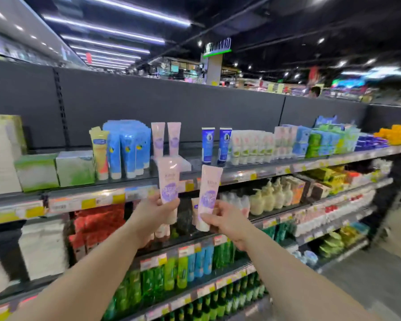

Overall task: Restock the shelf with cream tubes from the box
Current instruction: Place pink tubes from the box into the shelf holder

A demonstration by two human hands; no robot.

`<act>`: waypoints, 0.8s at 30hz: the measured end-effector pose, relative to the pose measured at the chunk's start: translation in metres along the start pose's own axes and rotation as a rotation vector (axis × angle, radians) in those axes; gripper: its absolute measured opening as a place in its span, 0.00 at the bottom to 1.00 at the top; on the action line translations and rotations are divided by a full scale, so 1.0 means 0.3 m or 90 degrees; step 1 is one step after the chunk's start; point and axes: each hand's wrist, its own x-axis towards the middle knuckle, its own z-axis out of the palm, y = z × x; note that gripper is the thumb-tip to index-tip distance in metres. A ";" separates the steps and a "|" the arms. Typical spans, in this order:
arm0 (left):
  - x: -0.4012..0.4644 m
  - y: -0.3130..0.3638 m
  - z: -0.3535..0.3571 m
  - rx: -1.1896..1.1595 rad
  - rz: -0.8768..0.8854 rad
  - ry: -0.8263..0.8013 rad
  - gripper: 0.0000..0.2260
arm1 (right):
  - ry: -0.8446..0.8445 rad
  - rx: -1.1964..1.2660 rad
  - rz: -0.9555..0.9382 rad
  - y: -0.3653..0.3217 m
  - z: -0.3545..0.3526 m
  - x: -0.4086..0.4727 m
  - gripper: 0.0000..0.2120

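Flanking shelf gap (pixel 190 156), pink tubes (pixel 166 139), blue tubes (pixel 215 147)

Pink tube in the left hand (pixel 169 181): small print near the top and white marks on a purple patch, too blurry to read.
Pink tube in the right hand (pixel 208 193): the same kind of print and purple patch, too blurry to read.
Two pink tubes on the top shelf (pixel 166 137): purple patches, no words can be read.
Blue tubes (pixel 215 144): a small picture and tiny print, too small to read.
Price tags on the shelf edges (pixel 88 202): yellow, white and red, numbers too blurry to read.
Green-lit sign (pixel 217 46): no words can be read.
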 end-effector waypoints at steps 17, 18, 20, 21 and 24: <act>0.404 0.073 -0.269 0.076 0.093 0.162 0.07 | 0.129 -0.087 -0.196 -0.341 0.124 0.740 0.13; 0.411 0.074 -0.273 0.071 0.095 0.167 0.07 | 0.136 -0.093 -0.204 -0.350 0.128 0.769 0.14; 0.424 0.071 -0.277 0.052 0.098 0.181 0.08 | 0.159 -0.105 -0.211 -0.358 0.140 0.827 0.15; 0.430 0.067 -0.275 0.042 0.095 0.186 0.09 | 0.164 -0.100 -0.203 -0.352 0.148 0.855 0.15; 0.439 0.055 -0.272 0.036 0.069 0.197 0.11 | 0.158 -0.080 -0.170 -0.319 0.182 0.912 0.14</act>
